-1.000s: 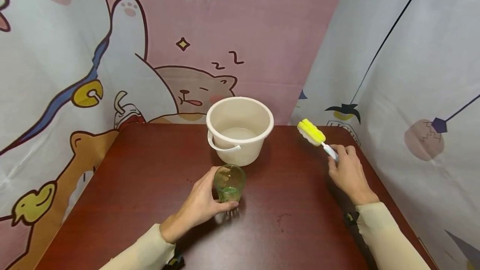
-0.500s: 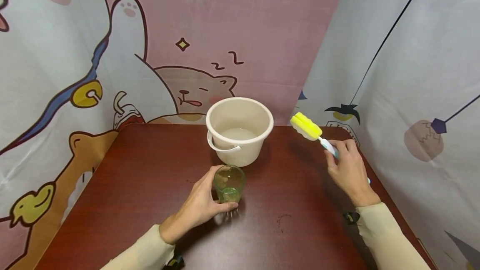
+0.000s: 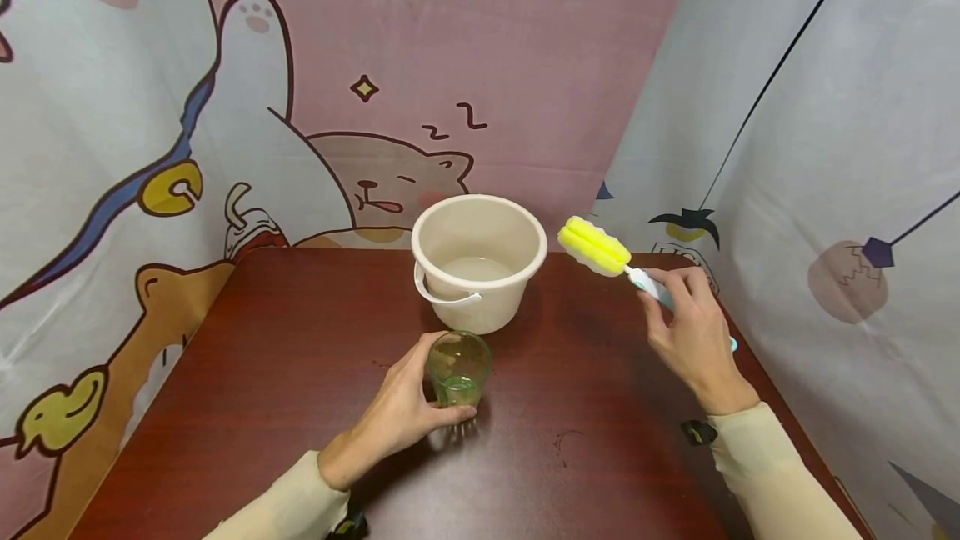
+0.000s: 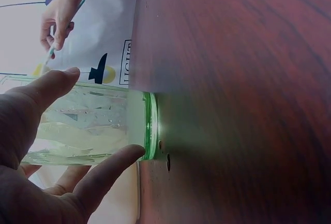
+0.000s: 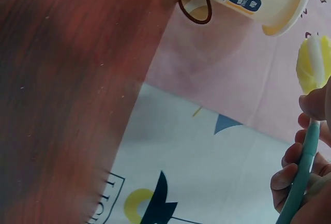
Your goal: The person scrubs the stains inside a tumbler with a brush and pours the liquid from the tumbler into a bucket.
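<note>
A clear green drinking glass (image 3: pixel 459 365) stands upright on the table, with my left hand (image 3: pixel 405 398) curled round its side. In the left wrist view the thumb and fingers lie along the glass (image 4: pixel 98 123), whose thick base meets the tabletop. My right hand (image 3: pixel 693 332) grips the white and teal handle (image 3: pixel 651 286) of a sponge brush and holds it in the air. The brush's yellow and white sponge head (image 3: pixel 594 246) points up and left, to the right of the bucket. Part of the handle is hidden behind the right hand.
A cream plastic bucket (image 3: pixel 480 307) stands behind the glass, its handle hanging at the front left. What looks like some water lies at its bottom. The dark red wooden table (image 3: pixel 285 357) meets cartoon-printed cloth (image 3: pixel 525 65) at the back and sides.
My right hand has raised the sponge brush and moved it a little left, bringing the sponge head closer to the bucket. My left hand and the glass have stayed in place.
</note>
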Demonstrator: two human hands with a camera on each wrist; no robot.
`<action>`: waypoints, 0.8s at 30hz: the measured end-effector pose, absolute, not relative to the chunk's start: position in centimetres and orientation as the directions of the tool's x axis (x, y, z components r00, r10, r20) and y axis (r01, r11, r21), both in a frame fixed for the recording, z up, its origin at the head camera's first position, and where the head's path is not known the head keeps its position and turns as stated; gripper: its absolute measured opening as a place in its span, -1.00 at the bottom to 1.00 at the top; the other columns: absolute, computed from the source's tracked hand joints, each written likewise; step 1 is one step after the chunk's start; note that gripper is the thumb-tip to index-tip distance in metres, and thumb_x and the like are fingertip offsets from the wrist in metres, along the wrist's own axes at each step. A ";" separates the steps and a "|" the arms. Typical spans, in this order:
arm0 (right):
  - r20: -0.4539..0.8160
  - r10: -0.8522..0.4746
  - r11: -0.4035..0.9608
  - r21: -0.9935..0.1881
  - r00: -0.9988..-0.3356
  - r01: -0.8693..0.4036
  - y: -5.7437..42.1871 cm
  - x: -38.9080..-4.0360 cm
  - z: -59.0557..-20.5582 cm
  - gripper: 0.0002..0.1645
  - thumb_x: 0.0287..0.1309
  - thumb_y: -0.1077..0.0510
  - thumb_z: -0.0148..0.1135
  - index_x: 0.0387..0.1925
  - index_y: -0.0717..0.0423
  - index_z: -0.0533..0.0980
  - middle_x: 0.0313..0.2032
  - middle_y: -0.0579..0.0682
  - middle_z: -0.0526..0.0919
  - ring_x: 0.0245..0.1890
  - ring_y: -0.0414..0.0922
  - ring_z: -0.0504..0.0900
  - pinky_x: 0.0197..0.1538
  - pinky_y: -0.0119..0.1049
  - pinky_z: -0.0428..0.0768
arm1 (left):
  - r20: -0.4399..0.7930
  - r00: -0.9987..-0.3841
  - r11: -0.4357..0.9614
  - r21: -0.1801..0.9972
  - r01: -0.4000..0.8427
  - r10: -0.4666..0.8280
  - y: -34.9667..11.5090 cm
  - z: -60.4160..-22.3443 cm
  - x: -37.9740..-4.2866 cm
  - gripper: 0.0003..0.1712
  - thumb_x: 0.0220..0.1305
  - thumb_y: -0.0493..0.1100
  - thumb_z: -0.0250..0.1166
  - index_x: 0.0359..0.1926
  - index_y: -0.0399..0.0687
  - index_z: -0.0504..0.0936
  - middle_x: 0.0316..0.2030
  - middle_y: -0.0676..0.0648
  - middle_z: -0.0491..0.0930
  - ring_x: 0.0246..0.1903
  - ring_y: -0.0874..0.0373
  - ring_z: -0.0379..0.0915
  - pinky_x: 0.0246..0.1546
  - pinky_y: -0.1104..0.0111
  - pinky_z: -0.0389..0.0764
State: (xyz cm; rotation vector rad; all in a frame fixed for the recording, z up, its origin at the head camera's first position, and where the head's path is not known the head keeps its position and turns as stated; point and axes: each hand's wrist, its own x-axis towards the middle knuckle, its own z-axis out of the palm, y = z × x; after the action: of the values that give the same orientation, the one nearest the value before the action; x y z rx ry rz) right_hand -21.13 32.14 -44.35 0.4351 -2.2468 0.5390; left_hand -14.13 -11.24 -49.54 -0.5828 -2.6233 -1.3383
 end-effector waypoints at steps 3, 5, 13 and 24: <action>0.755 -0.150 0.849 -0.232 -0.638 -0.474 31.6 -20.9 -43.8 -0.56 0.40 0.34 0.58 0.26 0.21 0.73 -0.01 0.29 0.61 -0.21 0.04 0.57 -0.11 -0.22 0.43 | 0.294 -0.915 0.528 0.748 0.401 0.277 -11.2 -49.5 -14.1 0.22 -0.07 -0.01 0.98 0.56 0.34 0.48 0.33 0.14 0.73 0.31 0.13 0.77 0.32 0.01 0.80; 0.758 -0.155 0.847 -0.228 -0.634 -0.480 31.3 -20.8 -43.5 -0.55 0.39 0.34 0.58 0.26 0.19 0.74 0.00 0.28 0.61 -0.20 0.04 0.58 -0.12 -0.21 0.42 | 0.296 -0.914 0.528 0.748 0.402 0.277 -11.2 -49.5 -14.1 0.21 -0.07 -0.01 0.98 0.56 0.34 0.49 0.33 0.14 0.74 0.31 0.13 0.77 0.32 0.01 0.79; 0.765 -0.189 0.840 -0.200 -0.616 -0.505 30.5 -20.2 -42.8 -0.54 0.40 0.29 0.57 0.29 0.14 0.76 0.01 0.25 0.62 -0.25 0.00 0.59 -0.26 -0.12 0.53 | 0.289 -0.917 0.530 0.750 0.396 0.276 -11.2 -49.6 -14.0 0.19 -0.07 -0.02 0.98 0.54 0.32 0.50 0.33 0.14 0.74 0.31 0.10 0.78 0.32 -0.01 0.79; 0.775 -0.280 0.810 -0.125 -0.566 -0.573 29.7 -19.8 -41.7 -0.47 0.38 0.25 0.56 0.35 0.06 0.76 0.02 0.24 0.65 -0.31 -0.02 0.66 -0.41 -0.12 0.60 | 0.285 -0.918 0.532 0.751 0.392 0.275 -11.2 -49.5 -14.1 0.19 -0.08 -0.02 0.98 0.54 0.32 0.50 0.31 0.14 0.74 0.30 0.12 0.77 0.32 0.00 0.79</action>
State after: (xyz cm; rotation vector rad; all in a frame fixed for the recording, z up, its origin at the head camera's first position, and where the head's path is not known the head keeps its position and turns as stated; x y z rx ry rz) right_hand -19.83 29.74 -41.75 0.6246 -2.1936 0.4686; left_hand -14.15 -11.17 -49.54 -0.5767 -2.6321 -1.3409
